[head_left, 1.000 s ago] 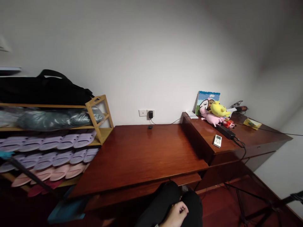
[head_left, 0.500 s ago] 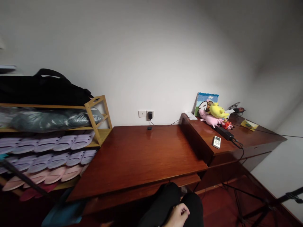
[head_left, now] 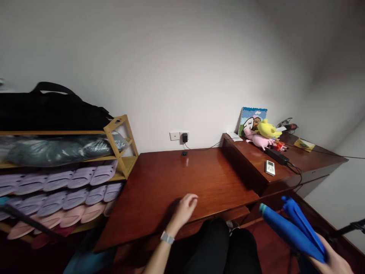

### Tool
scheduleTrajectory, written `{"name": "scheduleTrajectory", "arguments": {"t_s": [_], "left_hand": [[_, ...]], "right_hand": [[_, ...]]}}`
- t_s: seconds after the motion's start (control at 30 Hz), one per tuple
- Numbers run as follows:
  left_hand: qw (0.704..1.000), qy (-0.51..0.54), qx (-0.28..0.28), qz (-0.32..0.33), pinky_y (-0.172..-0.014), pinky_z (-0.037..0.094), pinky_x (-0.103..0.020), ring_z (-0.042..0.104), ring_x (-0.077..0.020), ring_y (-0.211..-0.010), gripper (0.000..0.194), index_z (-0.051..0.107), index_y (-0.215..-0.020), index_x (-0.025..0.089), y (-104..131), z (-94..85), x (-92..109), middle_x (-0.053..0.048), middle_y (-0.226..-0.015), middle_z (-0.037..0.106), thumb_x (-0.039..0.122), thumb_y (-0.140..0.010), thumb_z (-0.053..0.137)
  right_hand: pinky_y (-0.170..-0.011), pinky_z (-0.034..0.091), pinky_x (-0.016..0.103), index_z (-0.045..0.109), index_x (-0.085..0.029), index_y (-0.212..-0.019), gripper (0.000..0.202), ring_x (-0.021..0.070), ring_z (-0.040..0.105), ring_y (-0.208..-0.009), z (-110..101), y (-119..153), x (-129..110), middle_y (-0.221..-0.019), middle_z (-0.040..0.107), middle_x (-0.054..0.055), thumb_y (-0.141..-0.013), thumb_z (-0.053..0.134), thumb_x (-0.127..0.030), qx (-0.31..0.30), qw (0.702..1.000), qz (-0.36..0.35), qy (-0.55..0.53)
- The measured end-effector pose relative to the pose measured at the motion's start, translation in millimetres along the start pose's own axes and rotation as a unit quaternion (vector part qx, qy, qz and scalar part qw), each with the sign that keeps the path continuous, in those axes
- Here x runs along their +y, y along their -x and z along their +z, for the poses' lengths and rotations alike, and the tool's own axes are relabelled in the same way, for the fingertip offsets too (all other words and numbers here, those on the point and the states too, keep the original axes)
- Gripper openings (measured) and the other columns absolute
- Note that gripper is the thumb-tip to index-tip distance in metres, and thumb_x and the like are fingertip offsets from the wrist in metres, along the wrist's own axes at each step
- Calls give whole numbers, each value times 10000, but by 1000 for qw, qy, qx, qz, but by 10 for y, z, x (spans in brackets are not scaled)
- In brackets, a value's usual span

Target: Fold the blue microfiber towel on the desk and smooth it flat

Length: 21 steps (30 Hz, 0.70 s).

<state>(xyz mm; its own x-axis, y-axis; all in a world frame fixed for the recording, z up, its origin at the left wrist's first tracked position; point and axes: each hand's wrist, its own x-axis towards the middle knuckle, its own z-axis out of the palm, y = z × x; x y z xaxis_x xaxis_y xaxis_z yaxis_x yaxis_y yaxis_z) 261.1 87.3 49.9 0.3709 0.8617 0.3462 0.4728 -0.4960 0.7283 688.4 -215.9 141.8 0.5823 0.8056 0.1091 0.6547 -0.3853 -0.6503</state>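
My left hand (head_left: 186,207), with a silver watch (head_left: 167,238) on its wrist, is at the front part of the brown wooden desk (head_left: 182,171). Its fingers are loosely curled in, and nothing shows in them. At the lower right, my right hand (head_left: 332,255) grips a long blue bundle (head_left: 296,230), held out beyond the desk's right side. Two blue lengths make up the bundle, one with a teal end; motion blur hides exactly what it is. My black-clad knees (head_left: 213,239) are under the desk's front edge.
A raised cabinet (head_left: 245,152) on the right bears plush toys (head_left: 261,140), a white remote (head_left: 269,168) and a black power adapter (head_left: 276,156). A slipper rack (head_left: 122,161) stands left. A thin cable runs from the wall plug (head_left: 185,137). Tripod parts (head_left: 349,227) stand at right.
My left hand has come up from my lap onto the desk. My right hand has entered at the lower right with the blue bundle. The view has shifted slightly.
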Motion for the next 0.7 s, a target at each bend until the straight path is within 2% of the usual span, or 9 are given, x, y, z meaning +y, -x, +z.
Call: {"name": "scheduleTrajectory", "arguments": {"t_s": [0.07,0.17,0.27,0.33,0.4,0.5,0.53,0.6,0.7], "left_hand": [[987,-158,42,0,-1047,508,-396,669,-229,-1134,304,691,-1139,251,-170,-494,-573,-61,-1199,734,340,-995,439],[968,-233,76,-51,-1108,452,-517,601,-310,-1263,377,668,-1224,184,-216,-1160,-1342,-142,-1311,686,341,-976,430],[956,-269,80,-89,-1124,426,-551,552,-348,-1332,429,661,-1267,161,-80,-1580,-1829,-168,-1381,651,392,-960,468],[950,-289,74,-94,-1151,407,-513,526,-322,-1369,445,652,-1299,184,26,-1674,-2005,-138,-1428,630,424,-961,490],[943,-314,69,-88,-1185,369,-482,487,-291,-1408,461,624,-1352,201,104,-1664,-2095,-114,-1479,594,436,-982,478],[934,-341,72,-81,-1193,351,-483,462,-277,-1422,459,586,-1402,211,169,-1601,-2128,-106,-1501,571,406,-1014,439],[933,-341,76,-82,-1189,355,-485,462,-274,-1418,451,582,-1407,220,182,-1591,-2121,-99,-1499,571,391,-1015,439],[934,-338,81,-85,-1184,364,-491,463,-271,-1412,439,580,-1408,239,201,-1596,-2093,-85,-1496,573,371,-1009,453],[934,-338,74,-93,-1183,377,-497,468,-271,-1408,440,573,-1414,252,218,-1633,-2041,-73,-1500,571,363,-998,482]], "right_hand": [[-797,607,370,687,-308,-1269,684,347,739,-1014,282,-233,-293,-974,806,53,-644,682,-586,-20,999,8,-39],[-955,563,353,708,-221,-1206,713,348,682,-1162,810,-562,-950,-1136,783,79,-595,724,-589,-87,987,-13,-135],[-970,560,363,721,-217,-1180,688,327,686,-1153,1284,-790,-1714,-1164,775,76,-627,746,-625,-188,955,32,-227],[-889,592,366,717,-221,-1188,680,301,729,-1031,1538,-915,-2194,-1104,789,78,-688,722,-682,-270,917,109,-273],[-784,609,360,722,-203,-1163,679,271,749,-867,1773,-1067,-2629,-1007,798,90,-737,684,-730,-355,865,186,-301],[-683,600,353,738,-153,-1070,700,235,715,-683,2182,-1413,-3229,-861,781,105,-773,633,-778,-451,812,219,-299],[-672,596,357,736,-147,-1064,704,232,704,-662,2349,-1564,-3431,-832,774,102,-782,622,-781,-466,813,194,-290],[-706,593,366,712,-159,-1132,684,241,711,-716,2736,-1891,-3860,-864,774,94,-798,634,-750,-459,843,86,-266],[-890,561,391,639,-191,-1296,661,279,711,-981,3431,-2298,-4553,-1107,761,108,-793,715,-614,-370,904,-138,-162]]}}
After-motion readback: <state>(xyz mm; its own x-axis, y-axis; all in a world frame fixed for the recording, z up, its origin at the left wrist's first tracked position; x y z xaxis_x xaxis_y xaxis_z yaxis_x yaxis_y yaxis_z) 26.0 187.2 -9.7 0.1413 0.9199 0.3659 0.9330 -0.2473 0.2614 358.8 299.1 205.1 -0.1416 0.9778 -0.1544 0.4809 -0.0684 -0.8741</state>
